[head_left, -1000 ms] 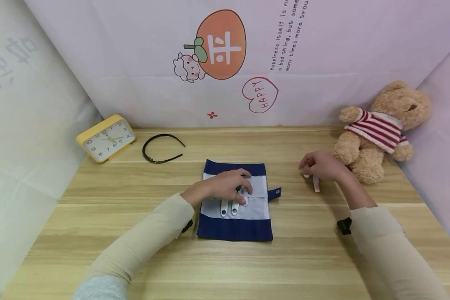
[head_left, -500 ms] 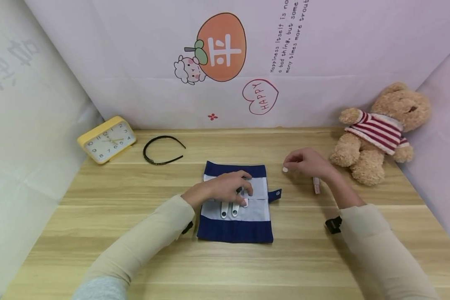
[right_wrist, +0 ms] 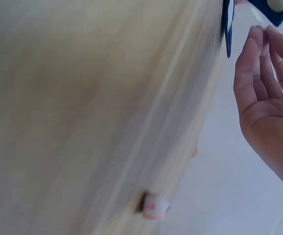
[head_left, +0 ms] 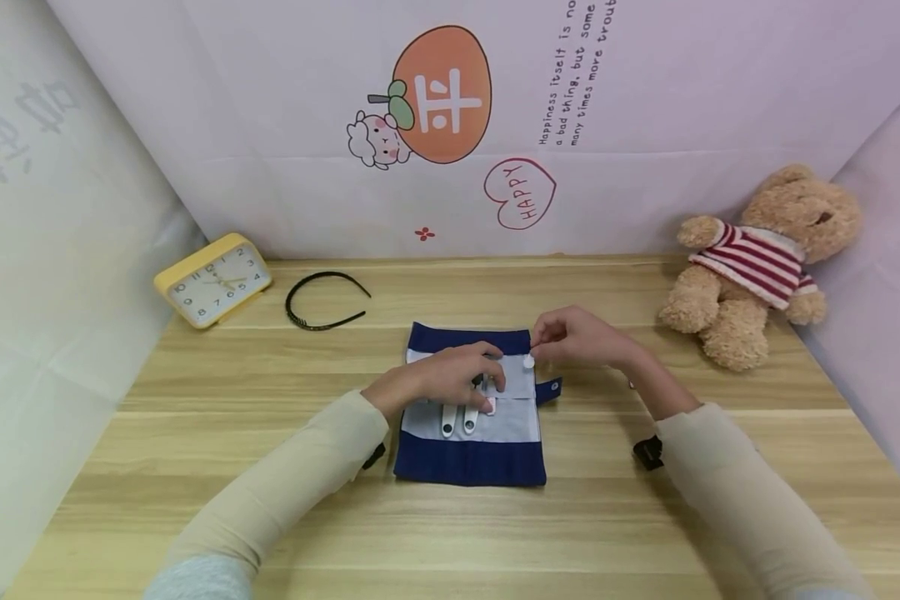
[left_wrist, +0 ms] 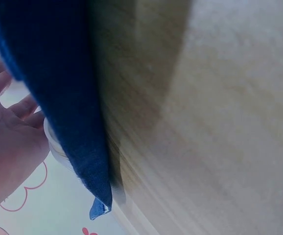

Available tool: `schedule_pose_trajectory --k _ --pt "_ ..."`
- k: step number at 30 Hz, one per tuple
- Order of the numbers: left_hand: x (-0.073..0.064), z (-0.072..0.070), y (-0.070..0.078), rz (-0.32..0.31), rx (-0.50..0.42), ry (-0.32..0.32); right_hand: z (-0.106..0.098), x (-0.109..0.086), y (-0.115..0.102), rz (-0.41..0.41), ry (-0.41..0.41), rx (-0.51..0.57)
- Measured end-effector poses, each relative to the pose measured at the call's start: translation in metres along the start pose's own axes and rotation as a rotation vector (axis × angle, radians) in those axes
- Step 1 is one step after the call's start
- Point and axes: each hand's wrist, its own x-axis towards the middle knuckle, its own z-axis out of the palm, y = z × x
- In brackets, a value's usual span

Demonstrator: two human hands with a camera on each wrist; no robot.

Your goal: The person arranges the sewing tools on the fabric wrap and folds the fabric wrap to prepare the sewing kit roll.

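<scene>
On the table lies an unrolled navy-and-grey fabric pouch (head_left: pixel 468 462). Its grey middle holds two white-handled tools (head_left: pixel 447 419) with dark round dots at their lower ends. My left hand (head_left: pixel 453 372) rests over the pouch with its fingers spread, the thumb by a small white piece (head_left: pixel 491 406). The hand hides the tools' upper parts. At the pouch's upper right edge my right hand (head_left: pixel 581 337) pinches a small item with a round white end (head_left: pixel 528 362). In the right wrist view a pale, thin tip (right_wrist: pixel 257 17) shows at those fingertips; cannot tell what kind it is.
A snap strap (head_left: pixel 549 389) sticks out from the pouch's right side. Under the right forearm, a small pinkish-white block (right_wrist: pixel 153 206) lies on the table. Around the back stand a yellow alarm clock (head_left: pixel 213 279), a black headband (head_left: pixel 296 312) and a teddy bear (head_left: pixel 757 258).
My right hand has carried the small white-ended item leftward from beside the pinkish block to the pouch's upper right edge. The left hand has stayed in place.
</scene>
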Motion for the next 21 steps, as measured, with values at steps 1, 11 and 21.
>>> schedule_pose_trajectory --k 1,11,21 --pt "0.000 0.000 0.000 0.000 0.002 0.000 0.002 0.002 -0.002 0.002 -0.015 -0.002" --pt "0.000 0.000 0.001 0.017 -0.018 -0.005 0.016 0.016 -0.011 -0.023 -0.121 0.003" --pt "-0.001 -0.001 0.000 0.023 -0.029 0.001 0.032 0.027 -0.013 0.001 -0.203 -0.014"
